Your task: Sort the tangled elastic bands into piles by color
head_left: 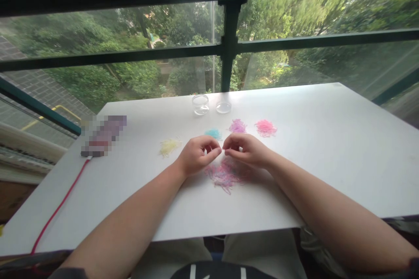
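My left hand (199, 155) and my right hand (248, 150) meet almost fingertip to fingertip over the middle of the table. Both are closed in a pinch, and whatever sits between the fingers is too small to make out. Just below them lies a mixed pile of thin pink, purple and bluish strands (225, 178), perhaps tiny elastic bands, partly covered by my right hand. Around my hands are single-colour heaps: yellow strands (169, 146) to the left, blue strands (213, 133) right behind the fingers, then purple strands (237, 125) and pink strands (266, 127).
Two clear round containers (200, 107), one shallower (224, 107), stand at the back of the white table (327, 152). A blurred-out object (104, 134) with a red cable (62, 202) lies on the left. Beyond the far edge are window bars (230, 48).
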Action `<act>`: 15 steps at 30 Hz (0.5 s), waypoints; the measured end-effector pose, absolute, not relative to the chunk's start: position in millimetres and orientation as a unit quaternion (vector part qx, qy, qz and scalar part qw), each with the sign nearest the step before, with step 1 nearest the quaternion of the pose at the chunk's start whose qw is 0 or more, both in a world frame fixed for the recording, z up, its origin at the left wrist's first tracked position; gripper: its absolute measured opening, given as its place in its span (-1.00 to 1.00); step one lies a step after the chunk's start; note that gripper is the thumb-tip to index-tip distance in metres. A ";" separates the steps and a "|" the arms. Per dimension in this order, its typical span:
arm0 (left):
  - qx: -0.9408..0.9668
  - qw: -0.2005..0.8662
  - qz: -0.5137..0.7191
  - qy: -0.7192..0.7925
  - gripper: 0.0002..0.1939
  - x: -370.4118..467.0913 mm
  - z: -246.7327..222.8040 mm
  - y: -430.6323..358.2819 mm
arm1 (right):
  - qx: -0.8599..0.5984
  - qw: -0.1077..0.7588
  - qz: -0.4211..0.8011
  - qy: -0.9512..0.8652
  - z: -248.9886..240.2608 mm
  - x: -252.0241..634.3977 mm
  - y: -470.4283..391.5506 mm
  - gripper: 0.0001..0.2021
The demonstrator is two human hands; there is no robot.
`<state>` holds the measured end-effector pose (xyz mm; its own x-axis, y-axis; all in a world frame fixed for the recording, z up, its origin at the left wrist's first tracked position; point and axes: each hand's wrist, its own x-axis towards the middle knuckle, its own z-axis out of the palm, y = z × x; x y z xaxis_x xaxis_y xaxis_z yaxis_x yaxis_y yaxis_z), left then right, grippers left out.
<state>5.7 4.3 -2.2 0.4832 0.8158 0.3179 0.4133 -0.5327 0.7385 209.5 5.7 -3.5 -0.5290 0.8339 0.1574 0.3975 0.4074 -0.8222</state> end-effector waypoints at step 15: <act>0.797 0.314 0.325 0.401 -0.85 4.9 -4.1 3.9 | -0.398 0.288 0.389 -0.779 0.2 207.4 4.1 -0.92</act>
